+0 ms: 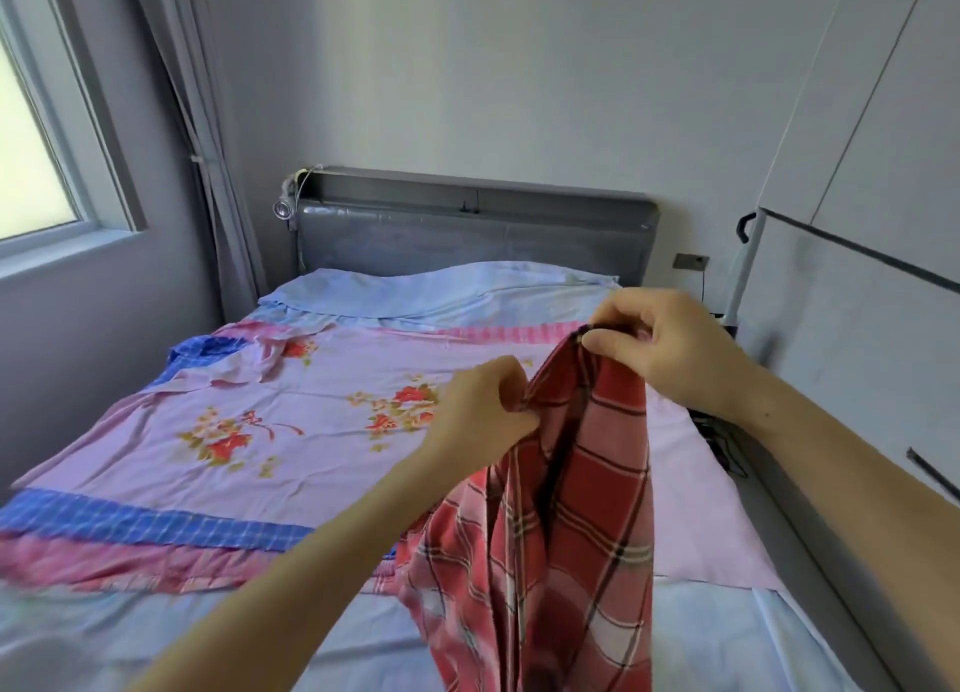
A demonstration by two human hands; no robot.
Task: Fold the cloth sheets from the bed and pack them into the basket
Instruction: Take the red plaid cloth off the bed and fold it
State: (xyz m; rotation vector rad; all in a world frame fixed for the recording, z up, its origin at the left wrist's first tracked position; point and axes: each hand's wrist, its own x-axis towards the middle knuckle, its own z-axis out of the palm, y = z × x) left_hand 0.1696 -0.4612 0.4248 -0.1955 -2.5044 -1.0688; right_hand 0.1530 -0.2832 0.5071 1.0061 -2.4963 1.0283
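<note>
A red plaid cloth sheet (571, 525) hangs in the air over the near right part of the bed, bunched into long folds. My right hand (660, 343) pinches its top corner, held highest. Lower and to the left, my left hand (483, 411) grips the cloth's upper edge. A pink floral sheet (291, 411) with blue and pink checked borders lies spread flat across the bed behind the hands. Under it is a light blue sheet (447, 291) that covers the mattress. No basket is in view.
A grey padded headboard (467, 234) stands at the far end of the bed. A window (31, 161) and a grey curtain (208, 161) are on the left. White cupboard doors (852, 276) line the right side, close to the bed.
</note>
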